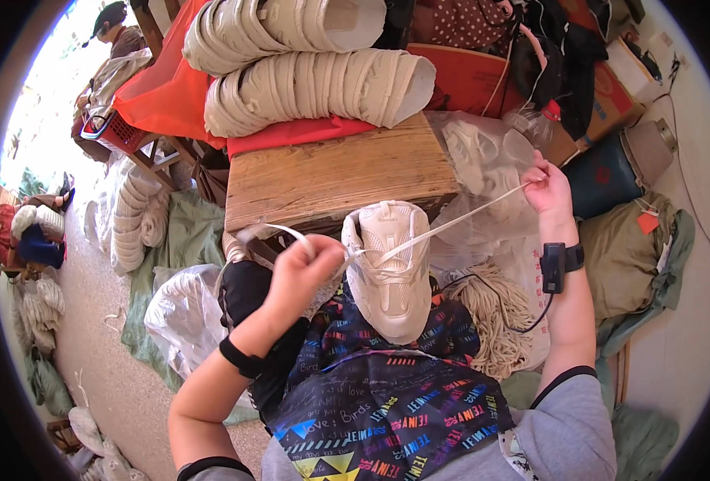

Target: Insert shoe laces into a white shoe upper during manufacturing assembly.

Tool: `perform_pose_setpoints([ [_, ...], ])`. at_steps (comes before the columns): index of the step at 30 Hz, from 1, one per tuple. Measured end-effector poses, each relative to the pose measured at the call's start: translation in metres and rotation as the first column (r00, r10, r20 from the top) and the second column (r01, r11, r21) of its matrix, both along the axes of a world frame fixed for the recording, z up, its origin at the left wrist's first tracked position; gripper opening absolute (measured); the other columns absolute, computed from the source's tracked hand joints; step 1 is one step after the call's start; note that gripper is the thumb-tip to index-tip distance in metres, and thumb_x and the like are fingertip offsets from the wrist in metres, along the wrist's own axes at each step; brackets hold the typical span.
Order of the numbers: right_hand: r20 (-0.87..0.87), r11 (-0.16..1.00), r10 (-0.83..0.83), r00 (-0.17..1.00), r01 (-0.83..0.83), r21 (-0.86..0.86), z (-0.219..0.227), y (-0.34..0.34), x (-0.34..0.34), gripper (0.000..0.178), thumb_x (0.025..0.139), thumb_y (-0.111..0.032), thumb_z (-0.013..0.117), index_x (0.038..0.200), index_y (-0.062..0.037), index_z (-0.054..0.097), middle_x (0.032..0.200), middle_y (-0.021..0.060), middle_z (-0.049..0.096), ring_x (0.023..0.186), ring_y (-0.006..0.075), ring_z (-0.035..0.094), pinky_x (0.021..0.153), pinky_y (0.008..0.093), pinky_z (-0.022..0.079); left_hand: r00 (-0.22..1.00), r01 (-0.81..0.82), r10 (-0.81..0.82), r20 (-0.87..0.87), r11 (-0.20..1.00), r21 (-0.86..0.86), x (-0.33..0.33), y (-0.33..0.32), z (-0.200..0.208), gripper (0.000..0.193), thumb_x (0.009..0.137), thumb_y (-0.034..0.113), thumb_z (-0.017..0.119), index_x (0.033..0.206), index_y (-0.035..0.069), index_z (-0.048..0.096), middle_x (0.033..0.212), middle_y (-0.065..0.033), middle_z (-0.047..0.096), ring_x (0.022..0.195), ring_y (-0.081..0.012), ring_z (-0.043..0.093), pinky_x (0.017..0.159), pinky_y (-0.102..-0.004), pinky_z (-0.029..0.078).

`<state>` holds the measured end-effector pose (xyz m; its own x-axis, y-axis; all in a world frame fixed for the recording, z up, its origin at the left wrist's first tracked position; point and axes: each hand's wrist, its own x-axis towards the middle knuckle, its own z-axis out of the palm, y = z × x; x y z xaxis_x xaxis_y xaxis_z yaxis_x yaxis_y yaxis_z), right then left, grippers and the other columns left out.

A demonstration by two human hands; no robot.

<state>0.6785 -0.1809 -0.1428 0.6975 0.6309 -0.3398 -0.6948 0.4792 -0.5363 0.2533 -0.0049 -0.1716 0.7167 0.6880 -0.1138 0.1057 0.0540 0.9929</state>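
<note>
A cream sneaker (389,301) rests on my lap, toe toward me, its lower crossings threaded. My right hand (549,190), raised at the right, is closed in a pinch on one end of the cream shoelace (461,218), which stretches taut up from the shoe's tongue. At the shoe's left side, my left hand (307,266) is closed round the other part of the lace. A loop of it rises above the fingers and a short length runs to the eyelets. The fingertips of the left hand are partly hidden behind the hand.
A wooden bench (331,172) stands just beyond the shoe, with nested stacks of cream shoe parts (315,88) on it. Bundled laces (487,321) lie to my right. Plastic bags (187,313) sit left on the floor. Another person (114,48) is at the far left.
</note>
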Motion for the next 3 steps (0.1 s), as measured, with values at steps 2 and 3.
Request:
perform_pose_setpoints([
  [2,0.085,0.999,-0.011,0.996,0.015,-0.046,0.003,-0.004,-0.007,0.019,0.101,-0.015,0.047,0.113,-0.0044,0.056,0.067,-0.0033,0.048,0.052,0.0087,0.042,0.046,0.0233,0.037,0.982,0.176,-0.185,-0.026,0.867,0.467,0.002,-0.002,-0.003,0.017,0.088,0.005,0.069,0.105,0.009,0.069,0.078,0.0026,0.049,0.069,-0.0108,0.045,0.062,-0.0241,0.038],
  [3,0.107,0.988,0.154,0.982,-0.151,-0.036,0.002,-0.009,-0.014,0.022,0.098,-0.019,0.054,0.114,-0.0043,0.055,0.067,-0.0021,0.05,0.05,0.0117,0.042,0.047,0.0252,0.04,0.965,0.256,-0.254,-0.068,0.846,0.467,0.004,-0.005,0.001,0.015,0.09,0.009,0.068,0.105,0.011,0.071,0.089,0.0007,0.05,0.073,-0.011,0.046,0.064,-0.0246,0.039],
])
